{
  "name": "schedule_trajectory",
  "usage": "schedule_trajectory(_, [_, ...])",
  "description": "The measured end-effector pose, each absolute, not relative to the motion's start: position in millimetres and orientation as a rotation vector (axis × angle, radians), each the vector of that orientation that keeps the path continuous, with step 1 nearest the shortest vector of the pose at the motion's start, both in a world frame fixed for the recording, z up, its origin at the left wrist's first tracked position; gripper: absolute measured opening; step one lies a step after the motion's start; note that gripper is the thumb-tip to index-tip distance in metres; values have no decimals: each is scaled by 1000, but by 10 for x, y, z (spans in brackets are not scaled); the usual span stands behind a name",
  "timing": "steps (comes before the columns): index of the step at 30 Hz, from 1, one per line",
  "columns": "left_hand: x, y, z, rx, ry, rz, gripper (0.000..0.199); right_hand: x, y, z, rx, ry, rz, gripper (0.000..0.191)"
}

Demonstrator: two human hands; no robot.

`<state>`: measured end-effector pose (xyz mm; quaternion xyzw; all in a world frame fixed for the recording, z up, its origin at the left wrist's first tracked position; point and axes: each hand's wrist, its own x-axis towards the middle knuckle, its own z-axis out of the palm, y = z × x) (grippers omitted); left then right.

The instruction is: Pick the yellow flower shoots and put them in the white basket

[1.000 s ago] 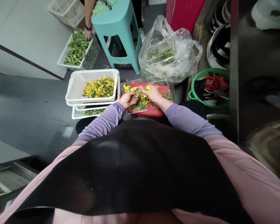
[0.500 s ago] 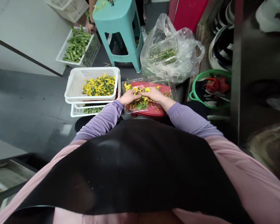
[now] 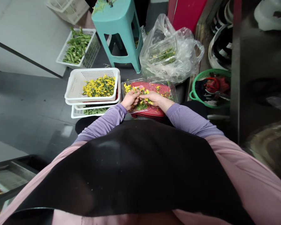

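Above a clear plastic container of yellow-flowered greens, my two hands meet at the fingertips. My left hand is closed, its fingers pinched on something too small to make out. From the right, my right hand is closed too, with yellow flowers showing just under its fingers. The container rests on a red stool, whose top also carries loose flowers and stems. Just left of my hands, a white basket holds a heap of yellow flowers with green stems.
Ahead stands a teal stool. Left of it is a white basket of green stalks. A clear plastic bag with a container on it lies beyond the red stool. At right is a green basin.
My left hand has turned and risen slightly, its fingers now touching the right fingertips above the flowers. The other person's hand by the stalk basket has gone out of view.
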<state>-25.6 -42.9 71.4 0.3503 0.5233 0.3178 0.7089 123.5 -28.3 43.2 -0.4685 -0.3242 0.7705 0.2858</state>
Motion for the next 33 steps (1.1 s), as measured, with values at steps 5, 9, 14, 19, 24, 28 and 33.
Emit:
schedule_trajectory(5, [-300,-411,704,979,1319,759,19,1296,-265,416,-1285,-1114,1828,11])
schedule_trajectory(9, [-352,-344,680,1166,1399,786,16,1376,-231,445,-1266,-1335,1678,12])
schedule_trajectory(14, [-365,-326,693,1272,1422,733,11,1423,-202,417,-1298,-1582,1581,18])
schedule_trajectory(19, [-402,-344,725,1056,1256,570,8,1405,-222,456,-1266,-1835,1448,17])
schedule_trajectory(24, [-377,-377,742,817,1344,533,22,1408,-209,452,-1305,-1507,1476,10])
schedule_trajectory(28, [-236,-401,756,1156,1523,513,9,1379,-215,399,-1242,-1315,1671,22])
schedule_trajectory(33, [-93,-376,787,1433,1588,434,14,1287,-227,360,-1292,-1313,1541,33])
